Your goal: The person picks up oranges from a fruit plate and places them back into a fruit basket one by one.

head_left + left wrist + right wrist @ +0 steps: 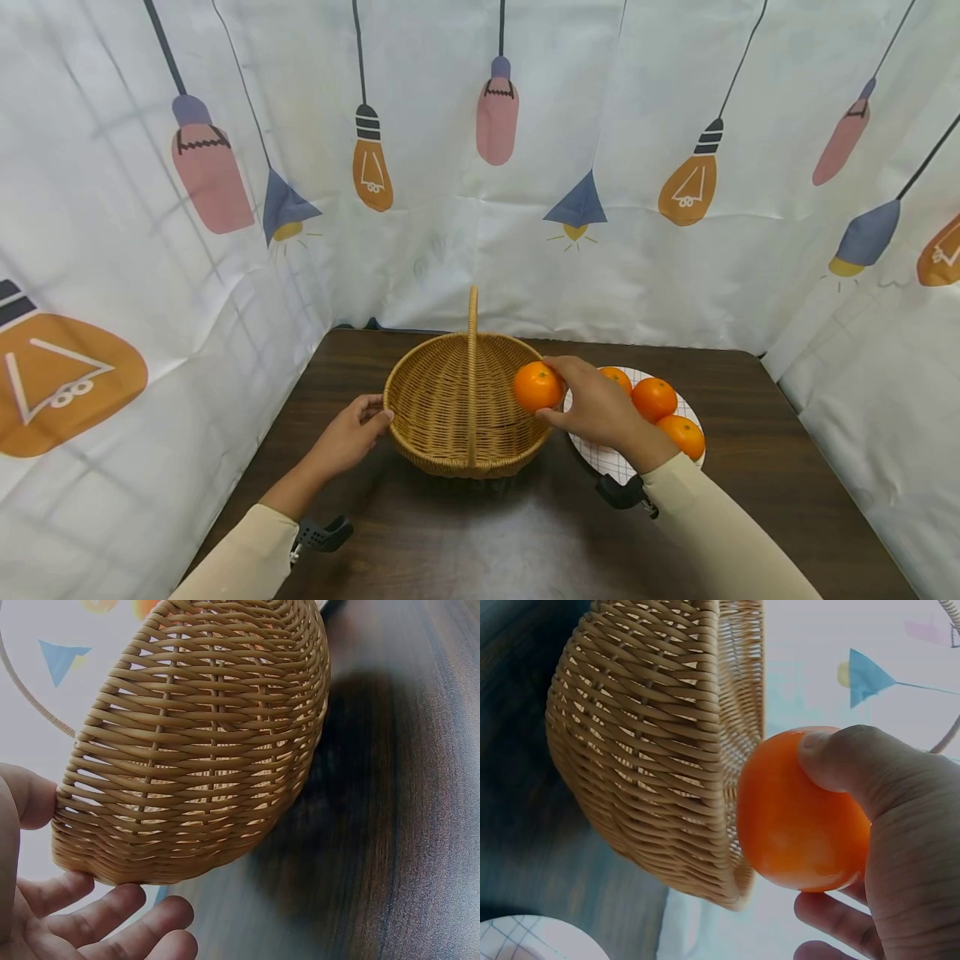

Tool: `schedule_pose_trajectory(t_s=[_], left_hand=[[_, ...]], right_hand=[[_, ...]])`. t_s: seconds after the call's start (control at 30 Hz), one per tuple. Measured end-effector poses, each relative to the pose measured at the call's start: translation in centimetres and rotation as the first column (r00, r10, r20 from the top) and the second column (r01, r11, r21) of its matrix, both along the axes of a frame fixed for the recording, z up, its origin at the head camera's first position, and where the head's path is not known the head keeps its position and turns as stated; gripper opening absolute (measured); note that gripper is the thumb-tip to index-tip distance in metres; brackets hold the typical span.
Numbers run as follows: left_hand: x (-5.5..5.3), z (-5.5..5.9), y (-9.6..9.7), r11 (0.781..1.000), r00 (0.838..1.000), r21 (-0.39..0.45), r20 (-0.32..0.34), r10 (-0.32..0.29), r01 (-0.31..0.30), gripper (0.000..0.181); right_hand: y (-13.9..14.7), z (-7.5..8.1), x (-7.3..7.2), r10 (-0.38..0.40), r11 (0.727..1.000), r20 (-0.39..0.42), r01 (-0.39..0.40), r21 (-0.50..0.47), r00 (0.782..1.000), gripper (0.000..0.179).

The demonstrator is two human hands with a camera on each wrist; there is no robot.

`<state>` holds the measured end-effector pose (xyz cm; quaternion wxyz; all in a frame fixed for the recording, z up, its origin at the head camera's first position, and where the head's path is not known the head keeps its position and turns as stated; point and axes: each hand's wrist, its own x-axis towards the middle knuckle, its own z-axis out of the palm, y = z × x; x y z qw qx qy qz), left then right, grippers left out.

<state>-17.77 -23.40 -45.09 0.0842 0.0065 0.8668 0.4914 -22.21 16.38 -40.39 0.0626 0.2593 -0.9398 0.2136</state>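
Note:
A wicker basket (pixel 431 400) with a tall arched handle (pixel 472 375) stands on the dark table. My left hand (pixel 351 437) holds its left rim; in the left wrist view the thumb (pixel 34 796) lies at the rim and the fingers (pixel 112 911) touch the woven side (pixel 202 742). Between thumb and fingers, my right hand (pixel 600 404) grips an orange (pixel 537 387) at the basket's right rim. The right wrist view shows this orange (pixel 799 817) just beyond the rim (pixel 724 750), with the thumb pressed on its skin.
Right of the basket, a white plate (pixel 603 462) with a grid pattern carries several oranges (pixel 654 399), partly hidden by my right hand. The wooden table (pixel 480 542) ends at a white curtain (pixel 465 242) printed with lamps, which also hangs along both sides.

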Motion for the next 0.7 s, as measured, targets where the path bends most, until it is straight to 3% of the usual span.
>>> schedule_pose_trajectory(t_s=[0.3,0.7], left_hand=[[0.0,-0.1,0.1,1.0,1.0,0.003,0.001,0.006,-0.006,0.057],[0.0,0.0,0.2,1.0,1.0,-0.005,-0.001,0.01,-0.011,0.057]], right_hand=[[-0.8,-0.4,0.0,0.005,1.0,0.041,-0.005,0.005,0.999,0.082],[-2.3,-1.3,-0.4,0.041,0.999,0.034,-0.042,0.015,0.999,0.082]])
